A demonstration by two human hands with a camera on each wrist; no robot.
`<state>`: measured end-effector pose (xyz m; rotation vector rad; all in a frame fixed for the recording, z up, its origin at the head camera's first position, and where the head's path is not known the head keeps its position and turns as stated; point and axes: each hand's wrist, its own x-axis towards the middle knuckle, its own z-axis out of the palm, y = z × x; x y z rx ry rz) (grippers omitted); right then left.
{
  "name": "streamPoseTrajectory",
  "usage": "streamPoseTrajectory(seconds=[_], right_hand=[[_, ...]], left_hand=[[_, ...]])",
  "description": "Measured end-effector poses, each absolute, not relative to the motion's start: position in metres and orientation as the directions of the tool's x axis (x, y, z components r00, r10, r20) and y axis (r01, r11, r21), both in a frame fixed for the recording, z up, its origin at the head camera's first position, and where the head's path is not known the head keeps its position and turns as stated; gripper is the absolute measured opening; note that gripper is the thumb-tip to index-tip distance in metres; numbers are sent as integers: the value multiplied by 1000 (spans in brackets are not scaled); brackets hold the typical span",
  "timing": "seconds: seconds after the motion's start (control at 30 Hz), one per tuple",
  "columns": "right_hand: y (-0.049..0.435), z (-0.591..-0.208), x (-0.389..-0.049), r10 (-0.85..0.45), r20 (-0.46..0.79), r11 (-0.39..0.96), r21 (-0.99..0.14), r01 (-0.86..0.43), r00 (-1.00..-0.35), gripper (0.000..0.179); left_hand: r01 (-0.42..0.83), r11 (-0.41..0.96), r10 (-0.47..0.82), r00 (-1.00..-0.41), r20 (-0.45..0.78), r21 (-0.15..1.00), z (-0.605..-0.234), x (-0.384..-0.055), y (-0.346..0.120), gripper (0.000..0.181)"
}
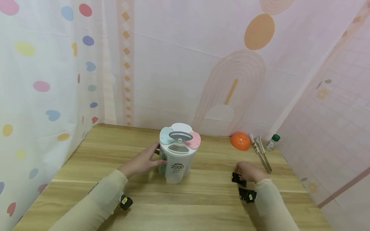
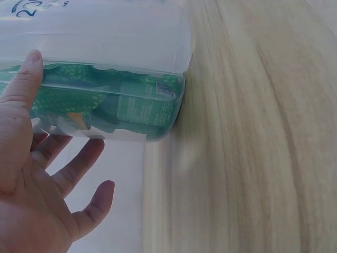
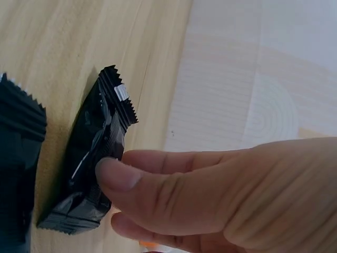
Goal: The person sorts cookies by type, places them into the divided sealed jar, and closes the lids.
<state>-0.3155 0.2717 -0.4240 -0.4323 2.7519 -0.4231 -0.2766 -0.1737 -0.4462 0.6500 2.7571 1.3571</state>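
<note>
A clear divided storage container (image 1: 173, 171) stands upright on the wooden table, with pale blue, pink and white lid flaps. Its front flap (image 1: 181, 136) is raised, leaving an opening below it. My left hand (image 1: 148, 161) grips the container's left side, thumb toward the front and some fingers behind. Green packets (image 2: 73, 97) show through the wall of that side. To the right, my right hand (image 1: 251, 171) pinches a small black packet (image 3: 87, 174) between thumb and fingers, at the tabletop. A second black packet (image 1: 247, 195) lies just beside it, nearer me.
An orange bowl (image 1: 240, 141) sits near the back edge. Right of it lie two long-handled utensils (image 1: 261, 152), and a small green-capped bottle (image 1: 273, 142) stands beyond them. Patterned curtains (image 1: 173, 64) hang behind and beside the table. A black wrist device (image 1: 126, 202) is under my left forearm.
</note>
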Motion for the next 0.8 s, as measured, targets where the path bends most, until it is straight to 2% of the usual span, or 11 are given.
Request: streamPoseTrajectory(seconds=[0.13,0.3,0.53,0.8], right_hand=[[272,-424,-316,-346,-261,909,-332,-253,-901,28],[273,-422,-315,-374,-243,912,-274,-306,-895,24],[271,-419,-312,-397,-256,907,-256,-335,-881,30],[272,-420,-315,-408,-234,907,-214,-363,-883,22]], left_hand=[[352,547,355,-919,171,759,-445,-276,-174,92],[355,549,362,-917,167,757,-447,-277,-174,90],[360,544,365,-915,173,758,-447,-277,-174,88],[346,554,359,-920,158,757,-448,-278,-174,93]])
